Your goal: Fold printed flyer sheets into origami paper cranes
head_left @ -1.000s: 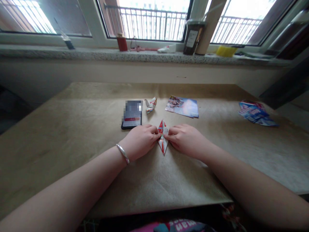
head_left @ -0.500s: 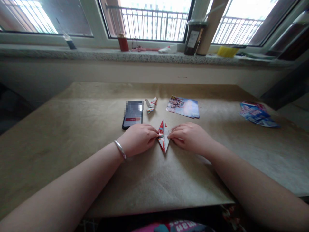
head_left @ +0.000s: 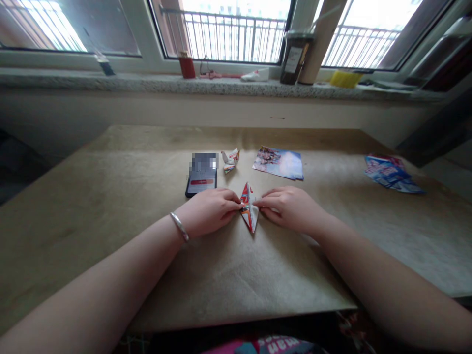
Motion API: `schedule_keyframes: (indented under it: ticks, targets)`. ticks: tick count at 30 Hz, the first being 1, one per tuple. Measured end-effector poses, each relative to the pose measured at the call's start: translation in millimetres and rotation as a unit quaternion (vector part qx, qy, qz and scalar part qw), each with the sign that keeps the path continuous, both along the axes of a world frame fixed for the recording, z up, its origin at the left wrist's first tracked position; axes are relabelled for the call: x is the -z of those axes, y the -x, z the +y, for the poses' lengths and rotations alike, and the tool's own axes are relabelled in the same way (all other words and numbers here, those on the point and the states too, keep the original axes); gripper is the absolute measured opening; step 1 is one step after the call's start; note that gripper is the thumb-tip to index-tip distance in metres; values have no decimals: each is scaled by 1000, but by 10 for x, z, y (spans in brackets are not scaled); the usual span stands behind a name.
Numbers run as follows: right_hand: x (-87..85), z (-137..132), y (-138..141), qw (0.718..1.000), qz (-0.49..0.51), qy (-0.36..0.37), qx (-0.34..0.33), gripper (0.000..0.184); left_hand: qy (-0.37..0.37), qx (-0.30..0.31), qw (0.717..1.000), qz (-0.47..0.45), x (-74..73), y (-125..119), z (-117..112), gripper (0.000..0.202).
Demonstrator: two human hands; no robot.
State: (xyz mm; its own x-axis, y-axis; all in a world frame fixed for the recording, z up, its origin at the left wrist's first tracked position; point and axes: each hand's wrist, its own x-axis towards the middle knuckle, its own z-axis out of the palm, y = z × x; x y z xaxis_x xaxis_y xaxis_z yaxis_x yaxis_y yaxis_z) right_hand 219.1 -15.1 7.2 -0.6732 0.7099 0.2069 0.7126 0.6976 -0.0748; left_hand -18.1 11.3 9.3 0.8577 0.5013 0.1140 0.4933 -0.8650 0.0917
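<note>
Left hand (head_left: 208, 211) and right hand (head_left: 297, 209) point inward, apart, fingers (head_left: 271, 201) apparently bent.

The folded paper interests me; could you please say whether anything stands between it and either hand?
Nothing visible does: the left hand and right hand both have fingers at the edges of the folded paper, while the phone lies beyond the left hand.

The left fingers (head_left: 230, 205) cover part of the left edge of the red-and-white folded paper diamond (head_left: 251, 216); its print is illegibly small. The black rectangular phone's (head_left: 201, 176) upper screen is pixelated.
</note>
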Motion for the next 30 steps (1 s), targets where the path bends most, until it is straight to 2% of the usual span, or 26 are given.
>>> schedule_keyframes:
  ticks: [3, 8, 14, 17, 22, 30]
  targets:
    - [-3, -21, 34, 1000, -6, -12, 7, 29, -24, 0, 1000, -19, 39, -4, 19, 28]
    - [24, 27, 28, 1000, 2, -17, -7, 30, -46, 38, 997, -52, 50, -56, -14, 27]
    - [119, 124, 9, 999, 27, -10, -16, 32, -65, 20, 996, -60, 75, -106, -94, 27]
    - [152, 146, 10, 999, 37, -33, -7, 35, -78, 3, 995, -53, 109, -107, -91, 26]
    - [165, 153, 26, 996, 66, -46, -35, 24, -74, 5, 996, -55, 123, -134, -99, 27]
    - [155, 146, 48, 994, 67, -61, -64, 22, -73, -9, 997, -37, 109, -172, -162, 28]
